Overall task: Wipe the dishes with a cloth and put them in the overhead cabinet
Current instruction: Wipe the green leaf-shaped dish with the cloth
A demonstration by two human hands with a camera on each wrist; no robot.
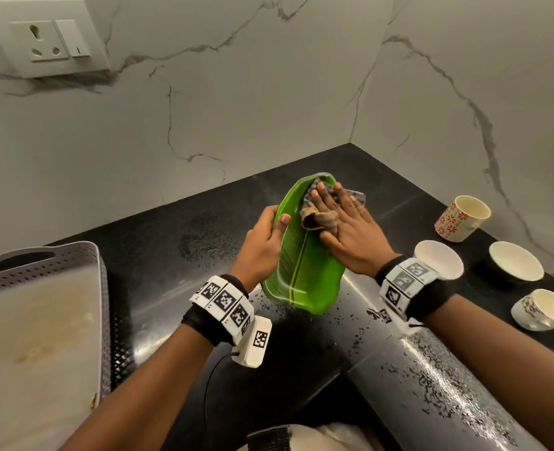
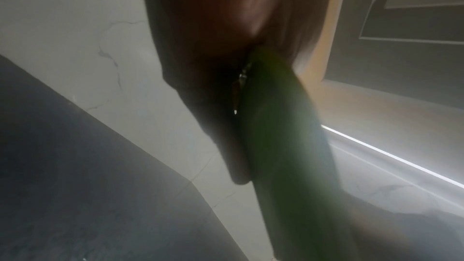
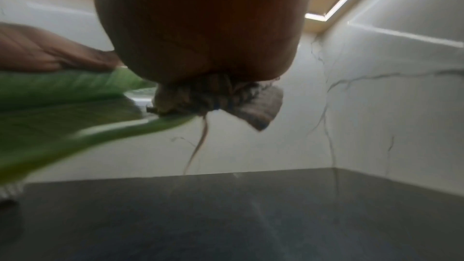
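- Fingers (image 1: 270,219) of the left hand (image 1: 262,245) curl round the rim of the green leaf-shaped plate (image 1: 301,271), held tilted above the black surface (image 1: 171,229).
- Right hand (image 1: 350,236), fingers straight, presses a brown cloth (image 1: 321,219) onto the plate's far half.
- Cups (image 1: 516,260) stand well right.

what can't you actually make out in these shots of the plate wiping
- Underside of the green leaf-shaped plate: hidden in the head view; dark and blurred in the left wrist view.
- Plate surface under the cloth: covered by cloth and right hand.
- Left hand fingers behind the rim: hidden by the plate.
- Overhead cabinet: outside the head view.
- Nearest white cup: partly blocked by the right wrist band.
- Gray tray: cut off at the left edge.
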